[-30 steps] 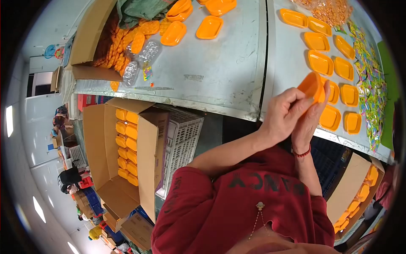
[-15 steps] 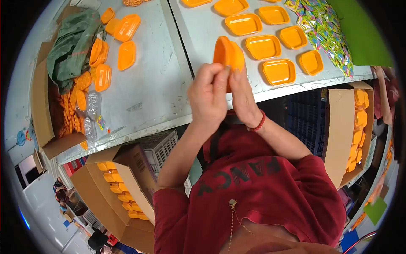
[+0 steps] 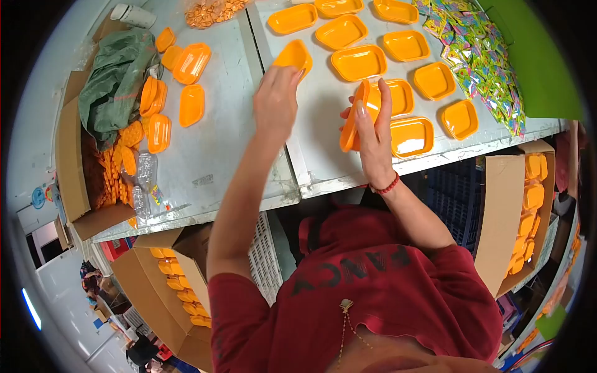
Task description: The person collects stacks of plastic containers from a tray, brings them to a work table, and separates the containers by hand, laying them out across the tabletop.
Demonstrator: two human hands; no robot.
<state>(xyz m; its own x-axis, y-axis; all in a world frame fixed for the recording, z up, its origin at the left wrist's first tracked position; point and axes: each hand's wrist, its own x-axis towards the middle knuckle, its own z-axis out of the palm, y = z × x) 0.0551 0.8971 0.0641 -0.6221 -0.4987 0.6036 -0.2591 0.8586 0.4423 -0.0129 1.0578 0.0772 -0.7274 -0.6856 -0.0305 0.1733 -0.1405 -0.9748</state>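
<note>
My left hand is closed on the near edge of a small orange plastic tray, over the table seam. Whether that tray rests on the table cannot be told. My right hand, with a red bead bracelet at the wrist, grips another orange tray tipped up on its side; some fingers are hidden behind it. Beyond and beside the right hand, several open orange trays lie in rows, hollow side up.
Small colourful packets are heaped at the right. On the left are loose orange pieces, a green bag and an open carton. Below the table edge stand cartons of orange containers and a white crate.
My hands were together around orange pieces. They have parted: the left has moved up and left with one tray, while the right holds another slightly to the right.
</note>
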